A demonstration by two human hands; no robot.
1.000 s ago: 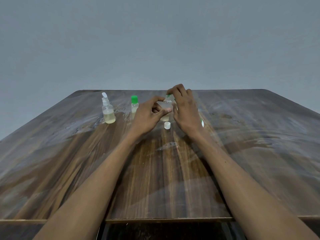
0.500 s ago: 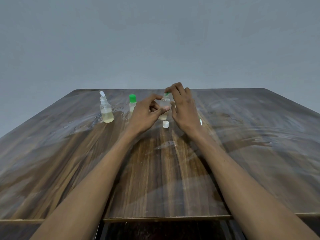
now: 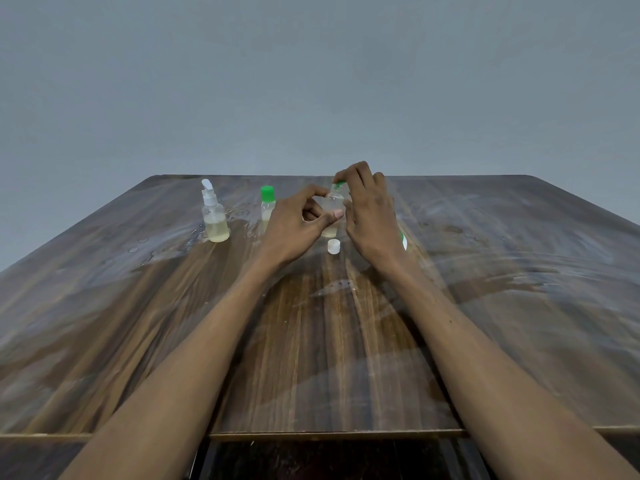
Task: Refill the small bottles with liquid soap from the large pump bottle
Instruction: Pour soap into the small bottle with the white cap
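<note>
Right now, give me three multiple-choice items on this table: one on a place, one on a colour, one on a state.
1. Where does the loose white cap lie?
A. on the table between the two hands
B. on the pump bottle
C. on the floor

2. What colour is the cap on the small bottle standing left of the hands?
A. red
B. green
C. black

3. What is the right hand doing?
A. lying flat
B. hanging off the table
C. pinching the green cap atop the held bottle

Answers: A, it sits on the wood below the held bottle; B, the cap is bright green; C, its fingers curl onto that cap.
</note>
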